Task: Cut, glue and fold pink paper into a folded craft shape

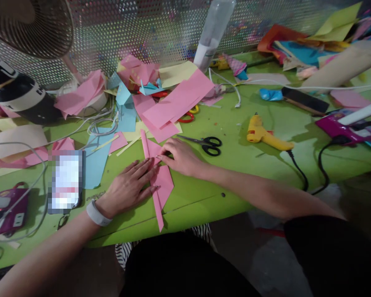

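Observation:
A sheet of pink paper lies on the green table, its left edge folded over into a long narrow strip. My left hand rests flat on it with the fingers stretched out across the strip. My right hand is closed, thumb and fingertips pinched at the paper just beside my left fingertips. What exactly lies between those fingertips is partly hidden. Black-handled scissors lie right behind my right hand, blades pointing left.
A phone lies left of my left hand. Pink sheets and blue paper are piled behind. A yellow glue gun sits on the right. A fan, a clear bottle and white cables stand or lie farther back.

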A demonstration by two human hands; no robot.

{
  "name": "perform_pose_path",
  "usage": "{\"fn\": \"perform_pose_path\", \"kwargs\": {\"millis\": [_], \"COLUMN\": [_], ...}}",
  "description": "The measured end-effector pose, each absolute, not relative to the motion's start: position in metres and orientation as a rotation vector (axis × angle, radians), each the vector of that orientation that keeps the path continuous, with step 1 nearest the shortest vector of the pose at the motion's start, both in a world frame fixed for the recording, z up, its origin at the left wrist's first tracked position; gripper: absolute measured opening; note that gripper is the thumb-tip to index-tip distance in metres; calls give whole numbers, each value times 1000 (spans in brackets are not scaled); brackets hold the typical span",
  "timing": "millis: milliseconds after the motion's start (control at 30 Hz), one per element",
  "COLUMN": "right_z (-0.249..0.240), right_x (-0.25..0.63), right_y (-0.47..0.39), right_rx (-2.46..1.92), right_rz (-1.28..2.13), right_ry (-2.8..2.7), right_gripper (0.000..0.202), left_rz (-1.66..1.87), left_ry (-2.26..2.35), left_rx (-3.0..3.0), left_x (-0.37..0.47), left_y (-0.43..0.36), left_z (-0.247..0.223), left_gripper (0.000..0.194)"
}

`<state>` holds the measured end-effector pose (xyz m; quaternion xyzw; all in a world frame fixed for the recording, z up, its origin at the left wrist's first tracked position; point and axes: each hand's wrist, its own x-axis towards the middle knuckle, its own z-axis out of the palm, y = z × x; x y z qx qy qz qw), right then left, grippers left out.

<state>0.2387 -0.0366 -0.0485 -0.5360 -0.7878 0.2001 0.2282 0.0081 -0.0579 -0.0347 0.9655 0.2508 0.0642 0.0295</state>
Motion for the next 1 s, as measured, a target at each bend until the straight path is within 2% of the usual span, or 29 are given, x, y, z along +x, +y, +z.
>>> {"fn": "perform_pose_path", "kwargs": {"millis": [500, 733, 1000], "right_z": [-45, -41, -42], "right_x": [239, 239, 238], "right_y": [-36, -38, -40], "right_rx": [-1479, -1515, -1530], "right_rz": [582, 608, 606], "right_ry": [-2113, -2121, -2111], "right_gripper": [10, 10, 11], "left_rz": [210, 306, 343], "left_ry": [795, 737, 747], "left_rx": [2980, 2947, 2978], "left_x": [9, 6, 4], "left_y": [-59, -61, -65], "left_z": [-35, -32, -31], "left_gripper": [66, 49, 48]}}
